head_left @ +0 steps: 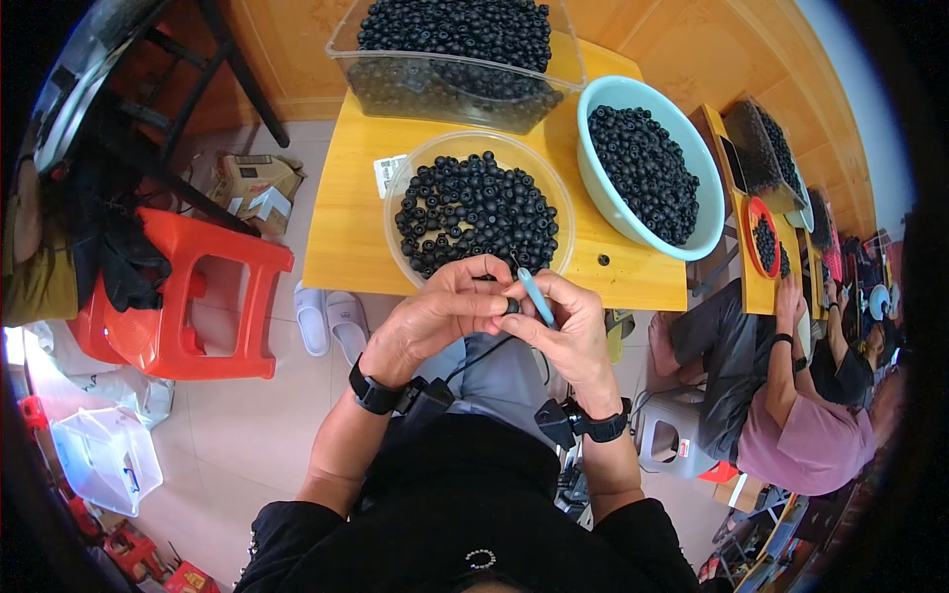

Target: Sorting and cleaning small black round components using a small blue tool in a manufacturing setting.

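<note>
My left hand point(435, 314) pinches a small round black bead-like piece point(511, 306) between thumb and fingers, just past the table's front edge. Close against it, my right hand point(571, 341) grips a slim light-blue tool point(536, 296), held pen-like and slanting. A thin dark tip shows at the tool's upper end, over the bowl's near rim. Right behind both hands stands a round clear bowl point(565, 193), partly filled with similar black pieces that have holes in them. The fingers cover part of the held piece.
A clear rectangular bin point(435, 104) and a light-blue basin point(714, 212), both full of black pieces, stand on the yellow table point(341, 212). One loose piece point(604, 260) lies near its front edge. A red stool point(188, 306) is at left; co-workers point(806, 430) sit at right.
</note>
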The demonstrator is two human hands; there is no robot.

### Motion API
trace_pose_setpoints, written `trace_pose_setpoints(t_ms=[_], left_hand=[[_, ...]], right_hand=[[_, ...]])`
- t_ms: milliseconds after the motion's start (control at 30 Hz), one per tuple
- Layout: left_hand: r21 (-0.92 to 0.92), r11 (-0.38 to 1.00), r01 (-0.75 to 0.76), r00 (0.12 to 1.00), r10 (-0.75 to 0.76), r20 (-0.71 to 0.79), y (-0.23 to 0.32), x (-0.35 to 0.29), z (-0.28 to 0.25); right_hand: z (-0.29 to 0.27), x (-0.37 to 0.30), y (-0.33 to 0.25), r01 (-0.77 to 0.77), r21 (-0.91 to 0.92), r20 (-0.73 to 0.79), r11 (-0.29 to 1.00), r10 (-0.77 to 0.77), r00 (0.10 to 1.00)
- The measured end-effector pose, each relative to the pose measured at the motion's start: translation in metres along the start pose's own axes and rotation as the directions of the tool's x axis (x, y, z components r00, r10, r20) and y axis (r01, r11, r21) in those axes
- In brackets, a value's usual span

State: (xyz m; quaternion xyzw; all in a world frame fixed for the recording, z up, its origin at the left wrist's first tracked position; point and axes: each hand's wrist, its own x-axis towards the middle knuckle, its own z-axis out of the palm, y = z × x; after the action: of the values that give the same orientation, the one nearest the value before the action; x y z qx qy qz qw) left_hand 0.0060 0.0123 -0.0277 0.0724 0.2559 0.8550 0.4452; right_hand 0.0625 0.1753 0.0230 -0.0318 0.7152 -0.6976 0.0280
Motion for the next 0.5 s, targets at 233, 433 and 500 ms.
trace_pose_setpoints(t_ms=[233, 433, 500], left_hand=[[0.338, 0.937, -0.088, 0.95, 0.181, -0.255, 0.014, -0.008, 0.013], [0.507, 0.843, -0.181, 0.857, 0.388, -0.339, 0.013, -0.009, -0.003], [0.56, 0.815, -0.151, 0.868, 0.381, -0.32, 0.012, -0.006, -0.002]], right_hand=[[-0.06, 0.034, -0.014, 0.011, -0.384, -0.28, 0.923, -0.128, 0.951], [-0.139, 0.06, -0.04, 0.09, -0.646, -0.515, 0.758, -0.52, 0.681], [-0.132, 0.045, -0.03, 0.065, -0.605, -0.524, 0.794, -0.458, 0.718]])
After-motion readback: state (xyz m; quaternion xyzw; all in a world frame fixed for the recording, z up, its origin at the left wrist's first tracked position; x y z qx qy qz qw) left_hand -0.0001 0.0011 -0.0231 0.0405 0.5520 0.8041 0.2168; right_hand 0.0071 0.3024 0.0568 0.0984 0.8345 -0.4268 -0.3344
